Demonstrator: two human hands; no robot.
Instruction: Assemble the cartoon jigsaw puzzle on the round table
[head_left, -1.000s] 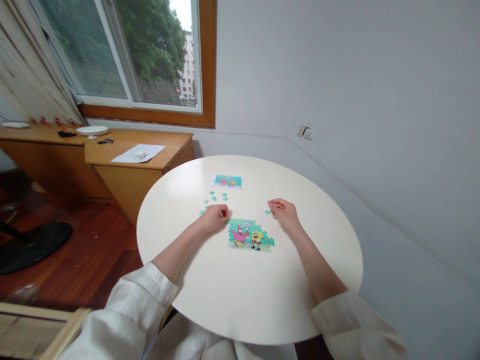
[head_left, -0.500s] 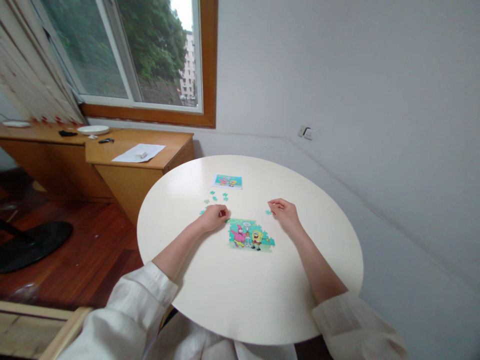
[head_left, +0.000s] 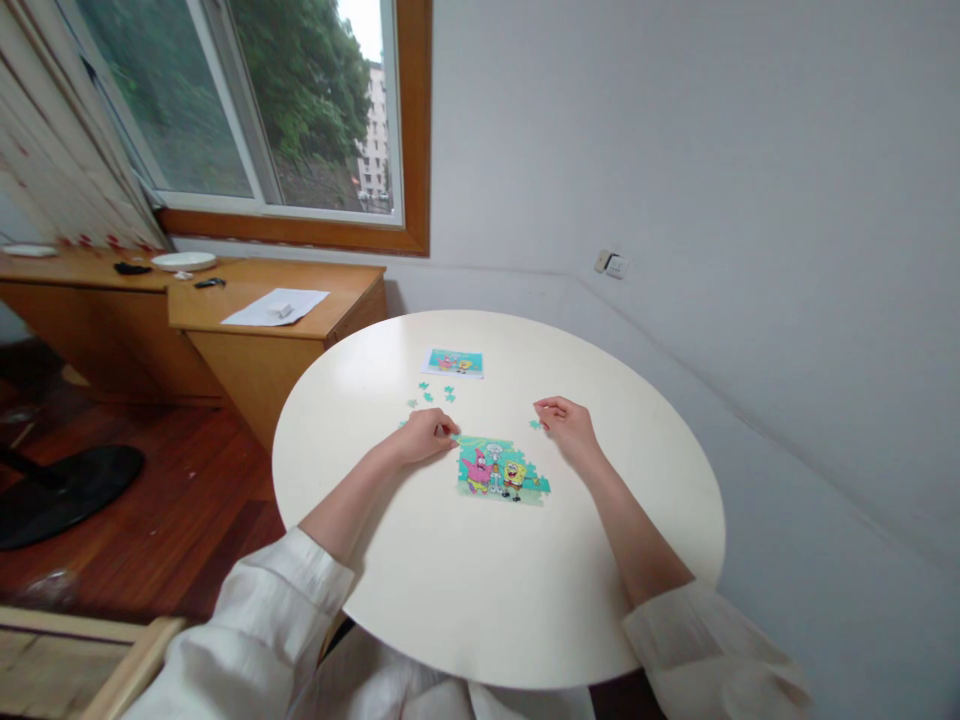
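A partly assembled jigsaw puzzle [head_left: 495, 470] with cartoon figures lies on the round white table [head_left: 480, 590]; its upper right edge is stepped. My left hand [head_left: 429, 436] is closed, fingertips pinched at the puzzle's upper left corner; whatever is between them is hidden. To the right of the puzzle, my right hand [head_left: 568, 422] has its thumb and fingers drawn together at a small teal puzzle piece [head_left: 535, 425]. Beyond my left hand lie several loose puzzle pieces [head_left: 449, 392], one of them partly covered by that hand.
A reference picture [head_left: 455, 363] with the same cartoon lies toward the table's far side. Left of the table stands a wooden cabinet [head_left: 255, 365] bearing a paper sheet [head_left: 251, 312] and a white plate [head_left: 184, 261]. A wall with a socket [head_left: 615, 266] rises behind.
The fingers of my left hand have shifted slightly at the puzzle's corner. My right hand stays almost still beside the teal piece; the whole view has drifted a little.
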